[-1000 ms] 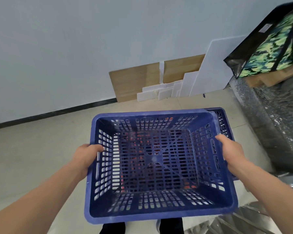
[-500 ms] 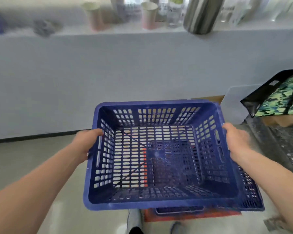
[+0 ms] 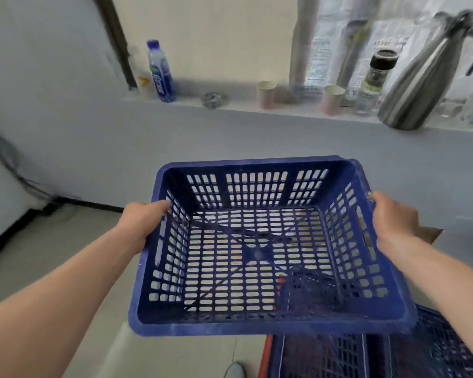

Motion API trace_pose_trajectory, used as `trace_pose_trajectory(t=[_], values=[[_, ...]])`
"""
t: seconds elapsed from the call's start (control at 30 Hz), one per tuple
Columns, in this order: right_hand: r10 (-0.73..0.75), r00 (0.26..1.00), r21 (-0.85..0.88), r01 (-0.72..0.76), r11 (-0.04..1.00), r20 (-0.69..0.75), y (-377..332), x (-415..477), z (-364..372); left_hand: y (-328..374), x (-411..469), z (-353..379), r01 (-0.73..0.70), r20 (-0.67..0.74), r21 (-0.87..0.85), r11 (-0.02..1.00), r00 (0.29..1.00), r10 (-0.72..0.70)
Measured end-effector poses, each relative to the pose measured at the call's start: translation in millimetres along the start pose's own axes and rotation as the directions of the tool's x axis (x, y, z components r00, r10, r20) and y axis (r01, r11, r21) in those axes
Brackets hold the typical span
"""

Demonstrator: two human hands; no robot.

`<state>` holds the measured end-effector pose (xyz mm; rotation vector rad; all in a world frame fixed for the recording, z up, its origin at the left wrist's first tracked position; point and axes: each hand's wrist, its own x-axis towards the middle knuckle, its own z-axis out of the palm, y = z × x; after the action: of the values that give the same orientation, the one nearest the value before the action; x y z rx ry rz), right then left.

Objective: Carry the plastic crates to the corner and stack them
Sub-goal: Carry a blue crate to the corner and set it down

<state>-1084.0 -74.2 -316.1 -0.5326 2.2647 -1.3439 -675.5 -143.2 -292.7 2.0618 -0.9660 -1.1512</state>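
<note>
In the head view, we hold the blue crate (image 3: pixel 257 327) in the air above the floor (image 3: pixel 66 255), open side up. Our left hand (image 3: pixel 142 222) grips its left rim and our right hand (image 3: pixel 391 216) grips its right rim. A second crate (image 3: pixel 393 356) lies below its near right corner.

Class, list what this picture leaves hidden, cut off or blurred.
Head view, lower crate stack: covered by the carried blue crate, cut by the bottom edge.
Head view, water bottle label: blurred, unreadable.
Head view, fingers of left hand and right hand: mostly behind the crate's rim.
</note>
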Motion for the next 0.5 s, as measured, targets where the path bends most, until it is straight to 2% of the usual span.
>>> trace_pose_trajectory(t=[0.1, 0.2, 0.5], values=[[-0.013, 0.999, 0.114, 0.009, 0.993, 0.037, -17.9, -18.4, 18.0, -9.0, -11.1, -37.6, 0.018, -0.076, -0.022, 1.0, 0.997, -0.02], [-0.036, 0.995, 0.154, 0.021, 0.988, 0.095, -35.3, -41.3, 39.4, -20.3, -15.3, -75.4, 0.026, -0.13, -0.043, 0.999, 0.991, -0.032], [-0.104, 0.968, 0.125, 0.077, 0.989, 0.23, -78.7, -127.8, 134.0, -75.9, 13.0, -192.1, 0.067, -0.247, -0.104, 0.992, 0.965, -0.091]])
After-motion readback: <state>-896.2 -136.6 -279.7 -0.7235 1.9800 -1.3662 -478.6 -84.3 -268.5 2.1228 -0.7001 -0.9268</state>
